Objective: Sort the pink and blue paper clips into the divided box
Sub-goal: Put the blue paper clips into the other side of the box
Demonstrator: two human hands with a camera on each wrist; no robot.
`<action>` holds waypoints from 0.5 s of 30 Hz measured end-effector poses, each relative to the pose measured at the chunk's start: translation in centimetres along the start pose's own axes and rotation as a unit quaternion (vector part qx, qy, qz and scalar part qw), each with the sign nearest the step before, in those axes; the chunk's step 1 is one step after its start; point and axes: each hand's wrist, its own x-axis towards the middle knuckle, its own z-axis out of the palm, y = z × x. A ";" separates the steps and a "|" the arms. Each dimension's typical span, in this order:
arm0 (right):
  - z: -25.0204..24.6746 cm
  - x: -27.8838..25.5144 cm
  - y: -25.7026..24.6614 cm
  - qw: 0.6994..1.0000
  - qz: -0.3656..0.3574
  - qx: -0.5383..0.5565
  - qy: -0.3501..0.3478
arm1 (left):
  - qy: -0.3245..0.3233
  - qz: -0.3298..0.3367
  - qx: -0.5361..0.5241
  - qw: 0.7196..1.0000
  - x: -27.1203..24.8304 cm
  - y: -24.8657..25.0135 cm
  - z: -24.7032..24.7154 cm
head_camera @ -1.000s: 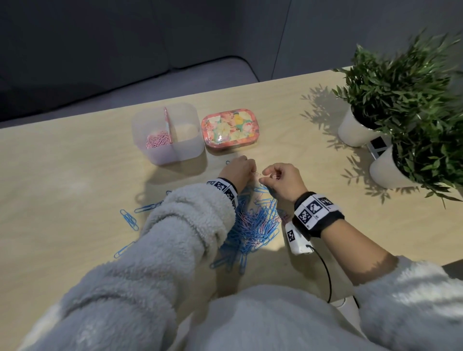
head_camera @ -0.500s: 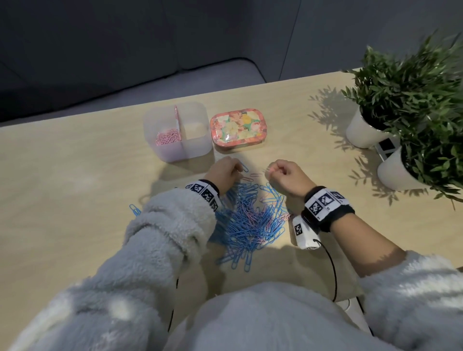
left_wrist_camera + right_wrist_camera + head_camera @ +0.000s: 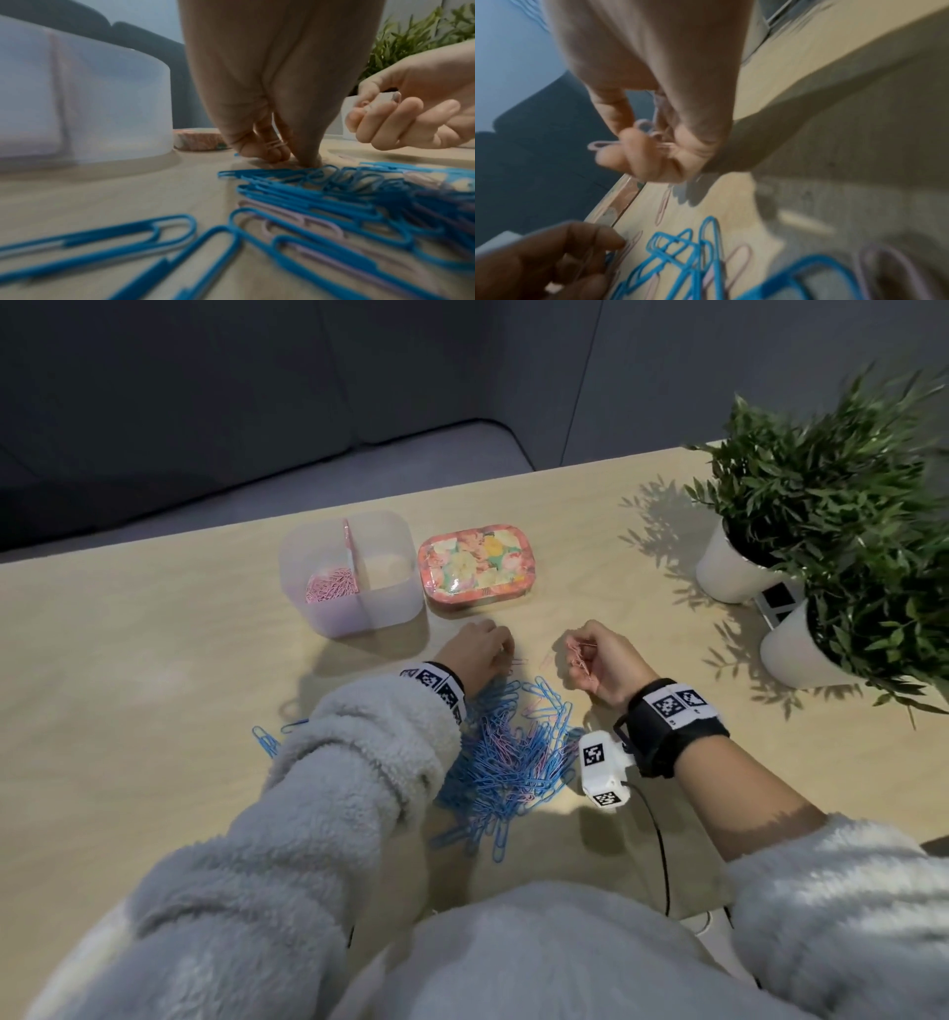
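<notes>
A heap of mostly blue paper clips [image 3: 508,752] mixed with pink ones lies on the wooden table in front of me. The translucent divided box [image 3: 354,572] stands beyond it; its left compartment holds pink clips [image 3: 331,583], its right compartment looks bare. My left hand [image 3: 480,649] is down at the heap's far edge, fingertips on the table, pinching pink clips [image 3: 276,144]. My right hand [image 3: 595,657] hovers above the table to the right, fingers curled round a small bunch of pink clips [image 3: 652,132]. A few loose pink clips [image 3: 545,660] lie between the hands.
A floral tin [image 3: 475,564] sits right of the box. Two potted plants in white pots [image 3: 734,567] [image 3: 801,649] stand at the right edge. A few stray blue clips [image 3: 264,739] lie left of my left sleeve. A wrist camera cable [image 3: 662,855] trails toward me.
The hands have drawn apart: my right hand moved right and lifted with its pink clips, my left hand stayed low at the heap's far edge. The head view shifted slightly.
</notes>
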 end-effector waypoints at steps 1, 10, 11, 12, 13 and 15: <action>0.1 0.4 0.2 0.998 -0.015 -0.053 0.024 | 0.004 0.015 0.014 1.000 0.1 0.0 0.1; 2.6 1.6 1.3 0.847 -0.103 -0.493 0.168 | -0.026 0.049 0.099 0.994 0.8 1.3 0.4; 2.7 1.8 1.3 0.854 -0.095 -0.487 0.157 | -0.022 0.049 0.110 0.992 0.7 1.3 0.5; 2.7 1.9 1.3 0.859 -0.090 -0.484 0.141 | -0.016 0.047 0.122 0.991 0.6 1.4 0.5; 2.7 1.7 1.3 0.869 -0.085 -0.473 0.118 | -0.012 0.044 0.133 0.990 0.4 1.5 0.5; 2.3 1.3 1.2 0.920 -0.085 -0.379 0.055 | -0.005 0.036 0.145 0.989 0.0 1.2 0.3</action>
